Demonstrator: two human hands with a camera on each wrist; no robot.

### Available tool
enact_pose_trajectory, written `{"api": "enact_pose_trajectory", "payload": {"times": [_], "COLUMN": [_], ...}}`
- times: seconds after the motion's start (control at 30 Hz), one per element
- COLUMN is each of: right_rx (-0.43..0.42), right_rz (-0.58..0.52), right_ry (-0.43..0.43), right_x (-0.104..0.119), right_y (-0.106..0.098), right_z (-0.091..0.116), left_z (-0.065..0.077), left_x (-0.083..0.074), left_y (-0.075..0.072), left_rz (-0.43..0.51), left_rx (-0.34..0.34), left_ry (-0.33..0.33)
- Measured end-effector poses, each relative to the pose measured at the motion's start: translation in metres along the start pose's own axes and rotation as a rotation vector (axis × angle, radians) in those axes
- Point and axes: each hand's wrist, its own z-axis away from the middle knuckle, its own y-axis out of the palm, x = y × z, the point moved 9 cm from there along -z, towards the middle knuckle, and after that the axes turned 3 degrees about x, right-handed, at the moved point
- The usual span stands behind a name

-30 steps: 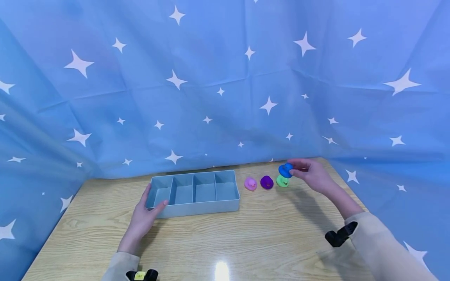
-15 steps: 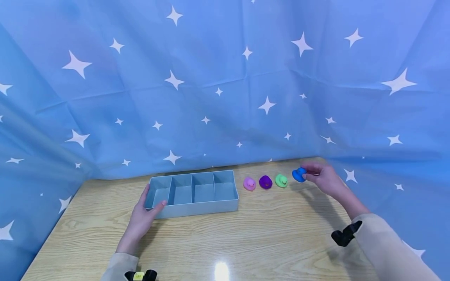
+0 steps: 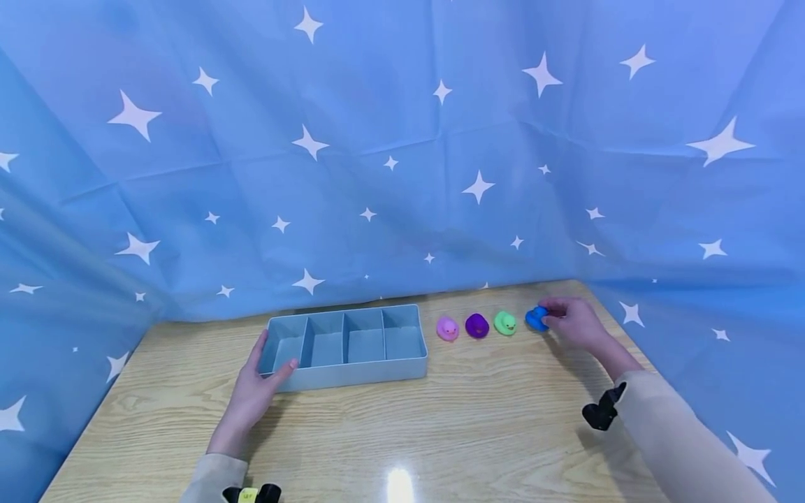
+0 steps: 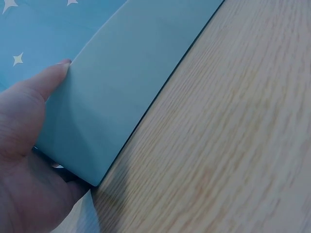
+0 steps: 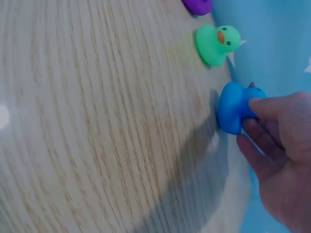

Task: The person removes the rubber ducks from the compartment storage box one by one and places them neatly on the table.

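A blue rubber duck (image 3: 537, 319) is pinched between the thumb and fingers of my right hand (image 3: 574, 323). In the right wrist view the duck (image 5: 233, 108) is at the table surface or just above it; I cannot tell which. To its left, a green duck (image 3: 505, 323), a purple duck (image 3: 477, 325) and a pink duck (image 3: 448, 328) stand in a row. My left hand (image 3: 254, 391) grips the left end of a grey-blue box (image 3: 365, 374) with several compartments, thumb over the front rim. The left wrist view shows the thumb on the box wall (image 4: 107, 92); some fingers are hidden behind it.
The box and ducks are on a wood-grain table (image 3: 402, 426). A blue curtain with white stars (image 3: 390, 140) hangs behind the table and along its sides. Black wrist cameras are strapped over both sleeves (image 3: 679, 433).
My right hand has carried the blue duck from over the green duck to the right, then down to the row's right end. My left hand and the box have stayed in place.
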Motion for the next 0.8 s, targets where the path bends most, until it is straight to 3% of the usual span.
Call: {"api": "enact_pose_trajectory", "payload": {"times": [0.57,0.8], "right_rx": [-0.013,0.016], "right_rz": [-0.003,0.029], "right_ry": [0.051,0.018], "right_x": [0.001,0.007], "right_y": [0.013,0.012], "right_z": [-0.006,-0.008], "left_z": [0.001,0.001], "left_x": [0.000,-0.001], "left_y": [0.001,0.001], "left_rz": [0.005,0.013], "left_rx": [0.006,0.008], "left_ry": [-0.004,0.001]}}
